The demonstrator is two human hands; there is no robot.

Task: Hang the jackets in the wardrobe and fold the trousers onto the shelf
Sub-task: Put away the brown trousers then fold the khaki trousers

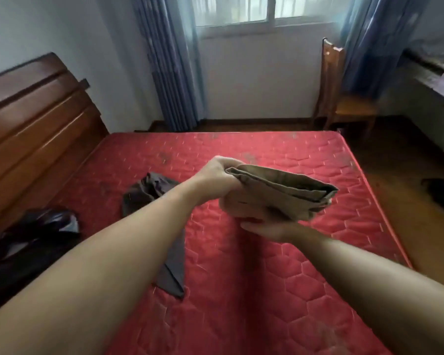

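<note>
The left hand is gripping the left end of the folded khaki trousers, with its fingers curled tightly around the stacked layers. The right hand is supporting the bundle from beneath, palm up; the cloth is hiding its fingers, so how far they are curling cannot be told. The bundle is hanging in the air above the red mattress, touching nothing else. Unfolded grey trousers are lying on the mattress under the left forearm. A black jacket is lying crumpled near the wooden headboard.
</note>
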